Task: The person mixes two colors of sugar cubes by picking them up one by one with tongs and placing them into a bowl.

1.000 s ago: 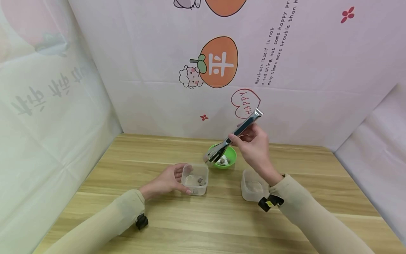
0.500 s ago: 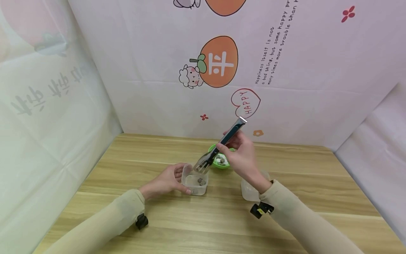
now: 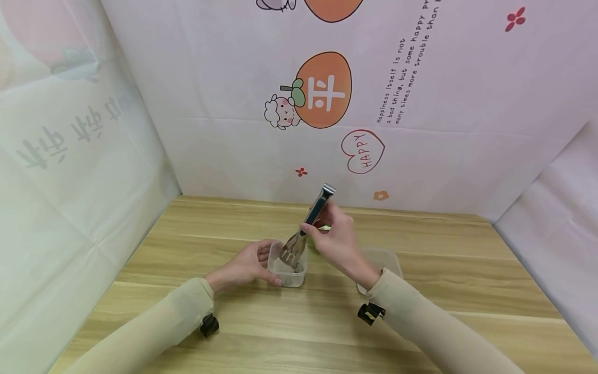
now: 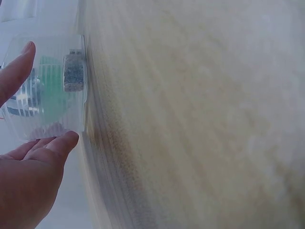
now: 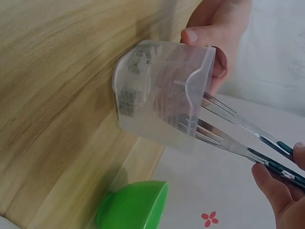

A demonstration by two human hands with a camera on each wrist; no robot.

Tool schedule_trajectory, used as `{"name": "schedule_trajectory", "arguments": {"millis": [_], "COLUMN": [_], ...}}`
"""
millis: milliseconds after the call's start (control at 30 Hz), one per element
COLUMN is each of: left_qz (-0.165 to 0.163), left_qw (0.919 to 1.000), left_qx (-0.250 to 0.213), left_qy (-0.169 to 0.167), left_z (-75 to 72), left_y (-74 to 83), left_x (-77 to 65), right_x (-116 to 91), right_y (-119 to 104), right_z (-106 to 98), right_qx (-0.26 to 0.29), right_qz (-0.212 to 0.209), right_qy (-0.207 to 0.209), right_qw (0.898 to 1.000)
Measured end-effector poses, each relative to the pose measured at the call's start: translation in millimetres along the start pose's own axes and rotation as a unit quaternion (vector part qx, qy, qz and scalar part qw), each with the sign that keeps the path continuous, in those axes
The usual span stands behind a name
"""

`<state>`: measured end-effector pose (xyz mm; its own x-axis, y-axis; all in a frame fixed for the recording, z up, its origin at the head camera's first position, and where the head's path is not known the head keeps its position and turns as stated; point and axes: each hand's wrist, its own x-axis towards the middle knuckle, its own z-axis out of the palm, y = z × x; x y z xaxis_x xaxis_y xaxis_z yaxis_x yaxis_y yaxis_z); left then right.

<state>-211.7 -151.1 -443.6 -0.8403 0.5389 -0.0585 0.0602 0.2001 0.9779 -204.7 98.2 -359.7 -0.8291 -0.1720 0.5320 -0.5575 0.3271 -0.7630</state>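
Observation:
My left hand (image 3: 243, 266) holds a clear plastic container (image 3: 291, 280) on the wooden table, thumb at its front and fingers behind its left side. A few small grey stone-like lumps (image 5: 129, 101) lie at the container's bottom. My right hand (image 3: 337, 244) grips metal tongs (image 3: 315, 210) with dark green handles, slanting down to the left. Their forked tips reach into the container. In the right wrist view the two tong arms (image 5: 233, 145) stand apart from each other. A grey lump (image 4: 73, 72) shows through the container wall in the left wrist view.
Behind my right hand stands a green bowl (image 5: 133, 205), mostly hidden in the head view. A second clear container (image 3: 380, 262) sits to the right, partly covered by my right wrist. A printed white sheet (image 3: 224, 156) rises behind the table (image 3: 261, 332).
My right hand has carried the tongs left and down, from over the green bowl into the clear container. My left hand has stayed on the container.

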Motion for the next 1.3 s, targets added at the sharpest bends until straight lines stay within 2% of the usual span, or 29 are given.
{"name": "schedule_trajectory", "arguments": {"millis": [267, 733, 1000, 1300], "left_qz": [-0.001, 0.004, 0.002, -0.002], "left_qw": [1.0000, 1.0000, 1.0000, 1.0000], "left_qx": [-0.005, -0.002, -0.006, 0.003], "left_qy": [0.000, -0.001, 0.000, 0.003], "left_z": [0.3, 0.3, 0.4, 0.5], "left_y": [-0.1, 0.0, -0.5, 0.2], "left_x": [-0.1, -0.2, 0.3, -0.3], "right_x": [0, -1, -2, -4], "right_y": [4, 12, 17, 19], "right_z": [7, 13, 16, 26], "right_qx": [-0.031, -0.044, -0.063, -0.038], "right_qz": [-0.010, -0.004, -0.006, -0.020], "right_qy": [-0.022, -0.062, -0.056, -0.024], "right_qw": [0.999, 0.997, 0.996, 0.999]}}
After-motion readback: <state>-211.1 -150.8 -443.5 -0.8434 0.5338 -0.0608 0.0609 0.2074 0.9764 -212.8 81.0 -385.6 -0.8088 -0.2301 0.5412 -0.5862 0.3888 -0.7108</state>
